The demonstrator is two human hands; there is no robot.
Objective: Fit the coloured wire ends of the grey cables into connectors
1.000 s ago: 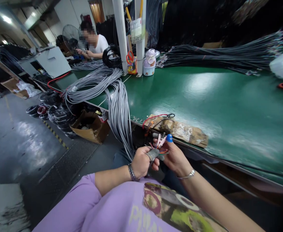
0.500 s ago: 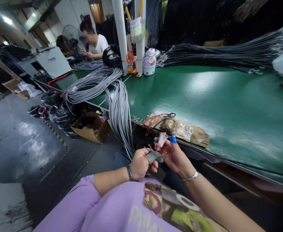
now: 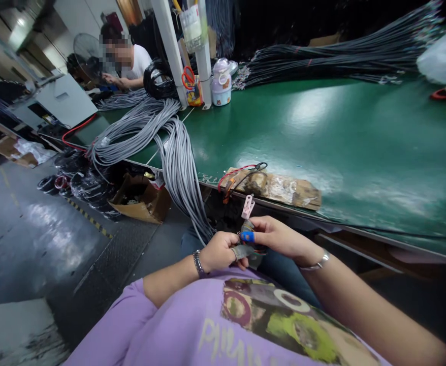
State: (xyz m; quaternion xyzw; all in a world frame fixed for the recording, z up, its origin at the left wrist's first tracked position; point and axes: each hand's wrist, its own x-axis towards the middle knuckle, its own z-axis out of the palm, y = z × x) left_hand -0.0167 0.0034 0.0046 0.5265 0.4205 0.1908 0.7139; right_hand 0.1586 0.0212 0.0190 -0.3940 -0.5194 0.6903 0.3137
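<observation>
My left hand (image 3: pixel 220 251) is closed on the end of a grey cable, with thin coloured wires (image 3: pixel 259 250) fanning out past its fingers. Grey wrapping covers its thumb. Right beside it, my right hand (image 3: pixel 274 235) pinches at those wires, its thumb wrapped in blue tape. A pink clothespin (image 3: pixel 248 207) sticks up from the right fingertips; how it is held there is hidden. A thick hank of grey cables (image 3: pixel 181 157) hangs over the bench edge and runs down towards my left hand.
On the green bench (image 3: pixel 341 132) a wooden board (image 3: pixel 284 190) with red and black leads lies at the front edge. Behind stand a purple cup (image 3: pixel 222 84) and black cable bundles (image 3: pixel 322 61). A cardboard box (image 3: pixel 141 201) sits below. A person (image 3: pixel 137 63) works at the far left.
My right thumb has come down from a raised position and now presses at the wires. The clothespin has swung upright above the fingers. My view has shifted slightly right and down.
</observation>
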